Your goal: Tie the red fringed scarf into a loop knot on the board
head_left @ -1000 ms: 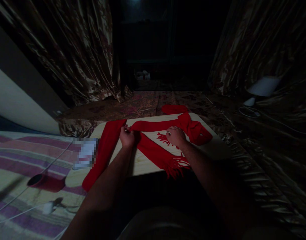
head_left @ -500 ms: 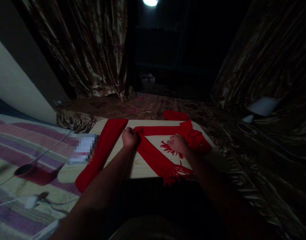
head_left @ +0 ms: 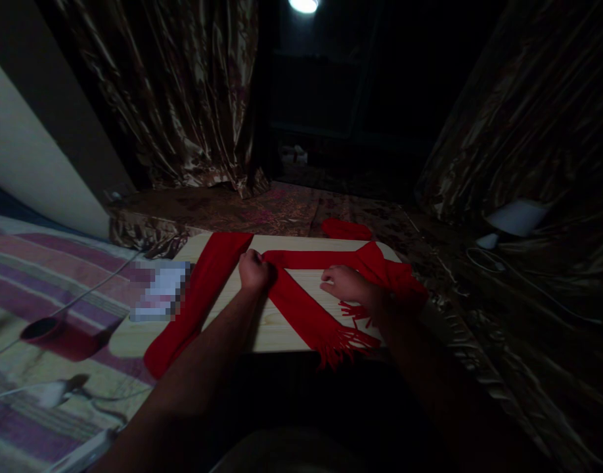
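Observation:
A red fringed scarf [head_left: 301, 305] lies across a small pale wooden table [head_left: 276, 325], bent into a corner near the far middle. At that corner my left hand [head_left: 255, 270] is closed round the cloth. One leg of the scarf slants toward me and ends in a loose fringe. The other runs right into a crumpled heap. My right hand [head_left: 348, 284] hovers or rests in front of the heap with its fingers apart, and a second bit of fringe shows below its wrist. A wide flat red cloth band [head_left: 203, 295] lies along the table's left side.
A blurred-out white item [head_left: 163, 292] lies at the table's left edge. On the striped bedding are a dark red cup-like thing [head_left: 60, 338] and a white plug with cables [head_left: 55, 393]. More red cloth [head_left: 347, 229] sits behind the table. A lamp [head_left: 518, 217] stands at right.
My right hand has let go of the fringe end and its fingers have spread. That fringe and the heap have shifted right. My left hand keeps its grip at the bend.

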`<act>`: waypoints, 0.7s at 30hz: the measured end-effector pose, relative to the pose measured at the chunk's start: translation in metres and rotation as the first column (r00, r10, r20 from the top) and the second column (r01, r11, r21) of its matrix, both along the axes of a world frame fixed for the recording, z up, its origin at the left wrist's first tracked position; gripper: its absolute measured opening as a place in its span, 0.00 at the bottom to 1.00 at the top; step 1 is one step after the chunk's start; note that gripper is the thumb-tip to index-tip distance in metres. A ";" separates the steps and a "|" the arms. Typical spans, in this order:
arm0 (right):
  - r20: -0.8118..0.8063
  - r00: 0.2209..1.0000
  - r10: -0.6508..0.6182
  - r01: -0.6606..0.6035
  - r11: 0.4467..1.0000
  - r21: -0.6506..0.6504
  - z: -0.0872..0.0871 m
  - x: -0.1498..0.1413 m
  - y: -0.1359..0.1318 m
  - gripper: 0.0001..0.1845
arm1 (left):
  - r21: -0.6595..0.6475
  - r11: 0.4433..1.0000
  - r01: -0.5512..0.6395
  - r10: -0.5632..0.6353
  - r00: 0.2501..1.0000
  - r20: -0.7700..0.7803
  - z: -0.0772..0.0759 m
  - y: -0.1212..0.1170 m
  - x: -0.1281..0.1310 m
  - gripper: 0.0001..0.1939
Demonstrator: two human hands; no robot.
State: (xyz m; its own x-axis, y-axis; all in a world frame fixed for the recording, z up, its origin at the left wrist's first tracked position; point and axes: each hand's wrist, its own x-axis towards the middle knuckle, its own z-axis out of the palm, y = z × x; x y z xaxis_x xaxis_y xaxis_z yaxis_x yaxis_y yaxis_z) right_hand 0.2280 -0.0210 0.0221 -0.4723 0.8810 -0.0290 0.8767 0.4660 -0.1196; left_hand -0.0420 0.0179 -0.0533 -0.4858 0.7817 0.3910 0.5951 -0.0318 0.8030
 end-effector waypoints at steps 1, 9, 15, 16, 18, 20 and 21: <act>-0.034 0.999 0.030 -0.030 1.000 0.001 -0.003 -0.006 -0.001 0.17 | -0.007 1.000 0.000 0.000 1.000 0.013 0.000 0.000 0.000 0.10; -0.395 0.919 0.006 -0.052 0.993 -0.106 -0.034 -0.056 -0.011 0.25 | -0.069 0.995 0.070 -0.065 0.996 0.068 0.002 -0.002 0.001 0.09; -0.206 0.979 0.007 -0.019 0.998 -0.056 -0.034 -0.080 -0.022 0.33 | -0.060 0.994 0.086 -0.083 0.995 0.053 0.006 -0.005 0.003 0.09; -0.192 0.981 0.009 -0.022 0.998 -0.061 -0.032 -0.080 -0.022 0.32 | -0.060 0.995 0.078 -0.074 0.996 0.057 0.006 -0.005 0.003 0.09; -0.185 0.983 0.002 -0.011 0.999 -0.047 -0.031 -0.076 -0.022 0.29 | -0.053 0.996 0.077 -0.074 0.995 0.064 0.007 -0.006 0.003 0.09; -0.181 0.983 -0.017 0.018 1.000 0.006 -0.031 -0.071 -0.022 0.26 | -0.037 0.993 0.109 -0.106 0.992 0.073 0.006 -0.006 0.003 0.10; -0.176 0.984 -0.028 0.034 0.999 0.036 -0.032 -0.069 -0.021 0.26 | -0.024 0.990 0.137 -0.135 0.987 0.086 0.004 -0.005 0.002 0.11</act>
State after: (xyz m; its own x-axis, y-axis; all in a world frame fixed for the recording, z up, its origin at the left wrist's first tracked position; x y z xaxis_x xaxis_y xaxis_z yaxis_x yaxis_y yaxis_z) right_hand 0.1590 -0.0421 -0.0098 -0.4394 0.8942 0.0858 0.8579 0.4461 -0.2550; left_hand -0.0397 0.0126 -0.0488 -0.4044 0.8533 0.3291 0.5171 -0.0835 0.8519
